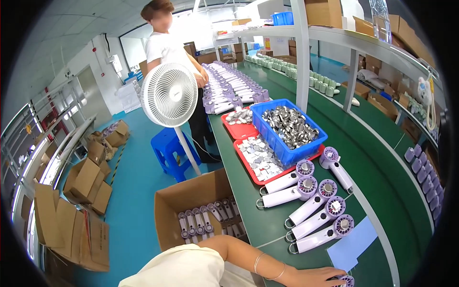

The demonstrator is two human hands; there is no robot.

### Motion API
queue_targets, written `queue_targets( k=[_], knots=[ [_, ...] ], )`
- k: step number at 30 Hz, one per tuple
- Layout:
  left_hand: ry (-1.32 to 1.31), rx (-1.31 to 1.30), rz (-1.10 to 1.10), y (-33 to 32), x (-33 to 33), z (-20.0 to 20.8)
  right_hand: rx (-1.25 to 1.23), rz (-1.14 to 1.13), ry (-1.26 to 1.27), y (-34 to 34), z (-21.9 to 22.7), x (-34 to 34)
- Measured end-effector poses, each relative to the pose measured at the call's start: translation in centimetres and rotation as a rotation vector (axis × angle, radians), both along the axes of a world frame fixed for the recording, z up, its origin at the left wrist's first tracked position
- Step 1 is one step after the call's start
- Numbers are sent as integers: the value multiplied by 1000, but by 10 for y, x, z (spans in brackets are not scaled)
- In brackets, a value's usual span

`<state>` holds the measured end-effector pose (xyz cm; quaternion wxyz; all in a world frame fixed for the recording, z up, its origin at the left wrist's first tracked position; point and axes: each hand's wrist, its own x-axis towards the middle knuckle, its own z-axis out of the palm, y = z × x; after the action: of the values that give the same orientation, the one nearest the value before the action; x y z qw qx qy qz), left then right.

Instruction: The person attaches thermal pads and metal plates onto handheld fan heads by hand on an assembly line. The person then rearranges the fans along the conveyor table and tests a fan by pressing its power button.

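My left hand reaches in along the lower edge, a thin bangle on its wrist. Its fingers close on the purple rim of a handheld fan, most of which is cut off by the picture's edge. Just beyond lie several white-and-purple handheld fans in a slanted row, some with a round silver disc at the hub. Another handheld fan points the other way. Beside my hand is a light blue sheet. My right hand is out of view.
A blue bin of silver discs overlaps a red tray of small pale pieces. Below the bench's left edge, a cardboard box holds more fans. A standing fan, a blue stool and another person are farther off.
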<state>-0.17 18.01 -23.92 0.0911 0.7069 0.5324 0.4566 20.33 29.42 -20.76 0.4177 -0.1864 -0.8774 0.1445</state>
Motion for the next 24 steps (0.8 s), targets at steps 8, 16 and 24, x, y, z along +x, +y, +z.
queue_targets(
  k=[8, 16, 24],
  knots=[
    [74, 133, 80, -14, -16, 25, -21, -47, -69, -6, 4, 7],
    [26, 210, 836, -139, -178, 59, -36, -123, -25, -12, 1, -8],
    [308, 185, 1419, -221, -389, 33, 72, -185, 57, -10, 2, 0]
  ],
)
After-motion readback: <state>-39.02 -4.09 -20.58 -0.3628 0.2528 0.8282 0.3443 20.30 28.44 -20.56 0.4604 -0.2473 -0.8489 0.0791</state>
